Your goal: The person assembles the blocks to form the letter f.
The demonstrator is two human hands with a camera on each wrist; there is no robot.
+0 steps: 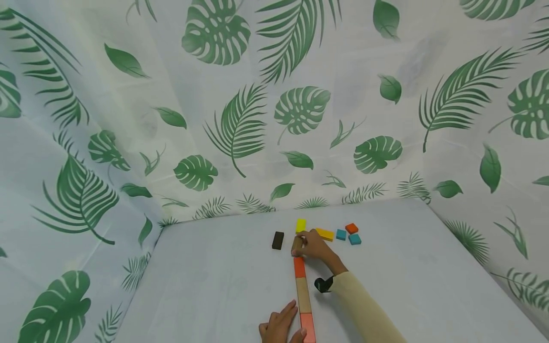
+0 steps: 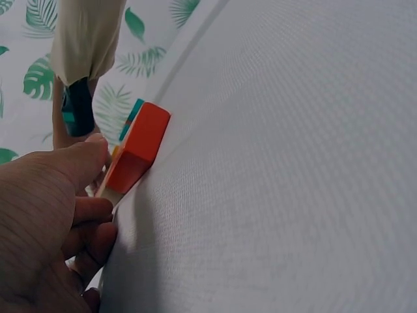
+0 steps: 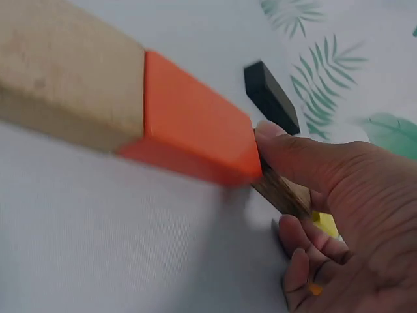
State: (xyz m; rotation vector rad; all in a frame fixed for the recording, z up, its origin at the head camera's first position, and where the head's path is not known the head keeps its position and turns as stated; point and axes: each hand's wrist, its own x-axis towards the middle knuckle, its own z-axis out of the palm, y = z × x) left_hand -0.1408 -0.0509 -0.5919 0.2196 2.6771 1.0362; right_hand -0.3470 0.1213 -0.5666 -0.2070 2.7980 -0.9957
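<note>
A straight row of blocks runs away from me on the white table. It holds a salmon-red block, a tan wooden block and an orange-red block. At its far end my right hand pinches a brown wooden block between thumb and fingers. In the right wrist view that brown block sits right at the end of the orange block. My left hand rests at the near end, fingers loosely bent along the row's left side, thumb at the salmon-red block.
Left of the brown block lies a black block. A bright yellow block lies just beyond. To the right are an orange-yellow block, two blue blocks and a red-orange block. A leaf-patterned cloth walls the table's back.
</note>
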